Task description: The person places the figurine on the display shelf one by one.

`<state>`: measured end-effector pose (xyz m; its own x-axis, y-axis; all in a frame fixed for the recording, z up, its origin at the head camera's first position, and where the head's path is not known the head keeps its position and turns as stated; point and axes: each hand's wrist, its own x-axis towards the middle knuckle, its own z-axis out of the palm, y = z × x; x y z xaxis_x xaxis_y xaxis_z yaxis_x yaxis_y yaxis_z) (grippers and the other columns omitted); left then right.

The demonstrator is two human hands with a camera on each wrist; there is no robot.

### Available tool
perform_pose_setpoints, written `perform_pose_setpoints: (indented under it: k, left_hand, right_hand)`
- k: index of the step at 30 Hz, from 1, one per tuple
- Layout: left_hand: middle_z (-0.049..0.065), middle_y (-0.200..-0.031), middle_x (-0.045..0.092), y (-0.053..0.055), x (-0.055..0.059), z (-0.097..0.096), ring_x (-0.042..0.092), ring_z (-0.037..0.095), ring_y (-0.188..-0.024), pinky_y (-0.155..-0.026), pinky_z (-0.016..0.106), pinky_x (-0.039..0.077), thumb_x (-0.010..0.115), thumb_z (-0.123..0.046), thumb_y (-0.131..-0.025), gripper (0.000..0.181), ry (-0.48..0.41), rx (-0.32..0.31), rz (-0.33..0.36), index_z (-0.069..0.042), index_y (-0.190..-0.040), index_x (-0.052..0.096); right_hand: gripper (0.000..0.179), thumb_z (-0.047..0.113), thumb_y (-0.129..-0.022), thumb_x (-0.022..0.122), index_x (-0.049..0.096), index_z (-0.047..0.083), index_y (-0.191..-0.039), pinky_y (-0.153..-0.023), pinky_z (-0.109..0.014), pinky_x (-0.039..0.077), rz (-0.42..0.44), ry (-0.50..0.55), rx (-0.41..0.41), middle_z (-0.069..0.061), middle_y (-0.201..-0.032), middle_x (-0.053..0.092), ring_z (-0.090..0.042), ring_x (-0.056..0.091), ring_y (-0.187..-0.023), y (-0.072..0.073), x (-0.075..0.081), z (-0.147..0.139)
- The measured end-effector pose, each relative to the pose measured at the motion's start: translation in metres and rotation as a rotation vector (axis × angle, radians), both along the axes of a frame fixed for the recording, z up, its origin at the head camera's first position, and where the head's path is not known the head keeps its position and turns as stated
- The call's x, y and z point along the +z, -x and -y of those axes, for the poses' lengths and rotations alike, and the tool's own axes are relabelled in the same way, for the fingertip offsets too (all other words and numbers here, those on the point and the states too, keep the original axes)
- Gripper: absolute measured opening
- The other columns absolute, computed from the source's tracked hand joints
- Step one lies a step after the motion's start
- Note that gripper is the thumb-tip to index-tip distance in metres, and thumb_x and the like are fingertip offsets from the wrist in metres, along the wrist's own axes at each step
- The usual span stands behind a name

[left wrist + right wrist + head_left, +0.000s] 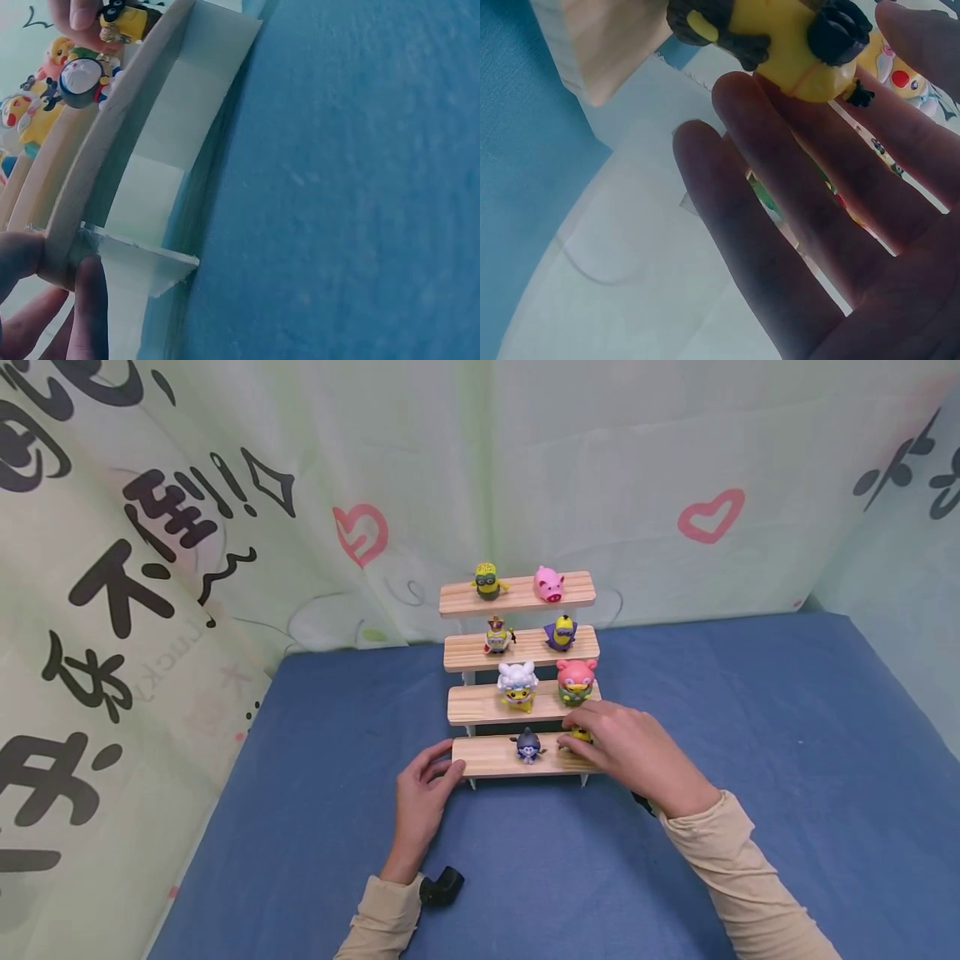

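Observation:
A stepped stand with four wooden boards holds small toy figures in pairs. My left hand (426, 793) grips the left end of the lowest board (480, 758); in the left wrist view its thumb and a finger (91, 307) pinch the board's end. At that board's right end, my right hand (633, 747) holds a yellow toy figure (582, 735) between thumb and fingers. The right wrist view shows the yellow figure (787, 45) with dark parts, close against the fingers. Beside it on the same board stands a dark-hooded figure (528, 747).
Above are a white-hatted yellow figure (517, 687), a pink-red figure (576, 682), a crowned figure (497, 637), a purple-caped figure (561, 633), a goggled yellow figure (487, 582) and a pink pig (549, 585). A blue cloth (525, 877) covers the table; a printed curtain (525, 460) hangs behind.

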<state>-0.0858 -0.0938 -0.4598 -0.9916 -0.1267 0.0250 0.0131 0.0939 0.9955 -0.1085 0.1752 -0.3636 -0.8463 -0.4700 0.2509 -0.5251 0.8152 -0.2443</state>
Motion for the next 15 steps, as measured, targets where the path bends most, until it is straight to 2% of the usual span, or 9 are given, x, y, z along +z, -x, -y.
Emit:
perform_pose_setpoints:
  k: [9, 15]
  left_hand:
    - [0.014, -0.120, 0.068, 0.0008, 0.0023, 0.0005, 0.069, 0.024, -0.099, -0.075, 0.019, 0.055, 0.073, -0.017, -0.091, 0.037, 0.091, 0.045, -0.009, -0.006, -0.126, 0.066]
    - [0.013, -0.120, 0.066, 0.0003, 0.0055, 0.0068, 0.067, 0.024, -0.102, -0.081, 0.028, 0.057, 0.073, -0.017, -0.091, 0.036, 0.186, 0.072, -0.072, -0.005, -0.125, 0.067]
  right_hand:
    - [0.022, 0.027, -0.090, 0.075, 0.075, 0.009, -0.102, -0.075, -0.043, 0.057, -0.056, 0.002, 0.007, -0.005, -0.098, 0.070, -0.019, 0.068, -0.089, -0.0025, 0.0021, -0.0010]
    - [0.024, 0.027, -0.088, 0.077, 0.074, 0.010, -0.104, -0.074, -0.043, 0.057, -0.096, 0.015, 0.008, -0.006, -0.101, 0.070, -0.021, 0.067, -0.093, -0.0069, 0.0082, -0.0021]
